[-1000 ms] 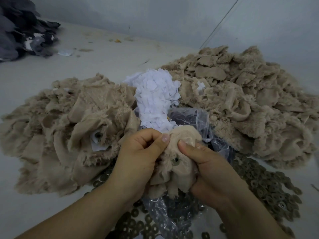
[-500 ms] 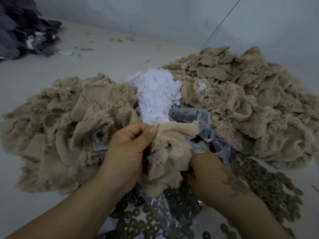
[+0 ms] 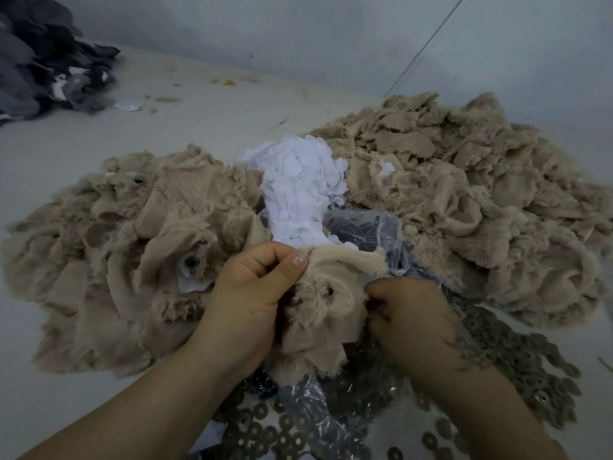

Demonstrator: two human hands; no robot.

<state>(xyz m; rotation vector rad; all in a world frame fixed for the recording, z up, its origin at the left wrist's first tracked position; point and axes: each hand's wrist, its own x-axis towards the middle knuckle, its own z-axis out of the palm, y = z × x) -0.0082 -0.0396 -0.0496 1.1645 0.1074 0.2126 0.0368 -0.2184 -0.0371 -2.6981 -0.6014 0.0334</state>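
Observation:
A tan furry fabric piece (image 3: 328, 293) with a small round hole in its middle is held up in front of me. My left hand (image 3: 255, 293) pinches its upper left edge between thumb and curled fingers. My right hand (image 3: 411, 313) sits at the piece's right edge, palm down with fingers curled under; what the fingertips hold is hidden. Below both hands lies a clear plastic bag (image 3: 308, 413) with dark small parts inside.
Large heaps of tan fur pieces lie at left (image 3: 116, 254) and right (image 3: 464, 200). A pile of white cloth bits (image 3: 298, 187) sits between them. Many dark ring washers (image 3: 517, 353) cover the surface at lower right. Dark grey fabric (image 3: 39, 61) is stacked far left.
My right hand let go of the piece's top, turned palm down and dropped to its right edge. My left hand kept its pinch and lifted the piece slightly.

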